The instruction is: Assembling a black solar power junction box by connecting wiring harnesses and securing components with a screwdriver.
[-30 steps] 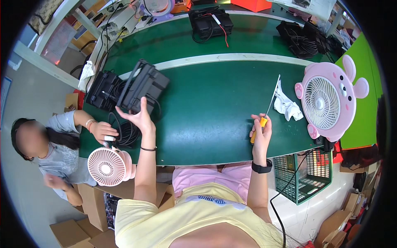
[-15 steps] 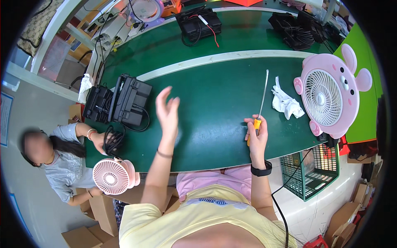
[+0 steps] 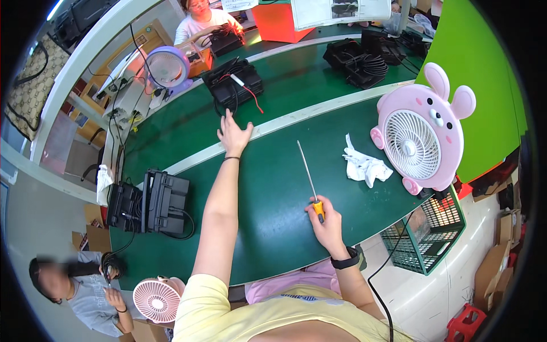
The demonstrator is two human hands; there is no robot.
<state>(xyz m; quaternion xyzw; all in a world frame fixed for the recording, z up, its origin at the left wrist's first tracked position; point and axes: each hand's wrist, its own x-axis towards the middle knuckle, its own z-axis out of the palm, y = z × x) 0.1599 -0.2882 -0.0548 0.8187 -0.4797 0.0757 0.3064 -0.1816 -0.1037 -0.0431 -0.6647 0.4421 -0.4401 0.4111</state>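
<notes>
My left hand (image 3: 234,135) is stretched far forward over the white strip, fingers spread and holding nothing. Its fingertips come close to the near edge of a black plastic case (image 3: 242,91); whether they touch it I cannot tell. A red wire with a white sleeve (image 3: 249,91) lies across that case. My right hand (image 3: 327,227) is closed around a screwdriver (image 3: 318,209) with a yellow and black handle, its long thin shaft pointing away from me. To the right sit a crumpled white cloth or tissue (image 3: 364,166) and a pink animal-shaped fan (image 3: 421,139) with a white grille.
Two black cases (image 3: 165,199) stand at left on the green table (image 3: 268,228). A co-worker (image 3: 85,290) at lower left handles a black cable near a small pink fan (image 3: 156,300). Across the table another person (image 3: 199,28) works. A green crate (image 3: 427,233) stands on the floor.
My left hand has reached forward to the far black case. My right hand still grips the screwdriver. The view has shifted, and the co-worker at left has raised the cable off the table.
</notes>
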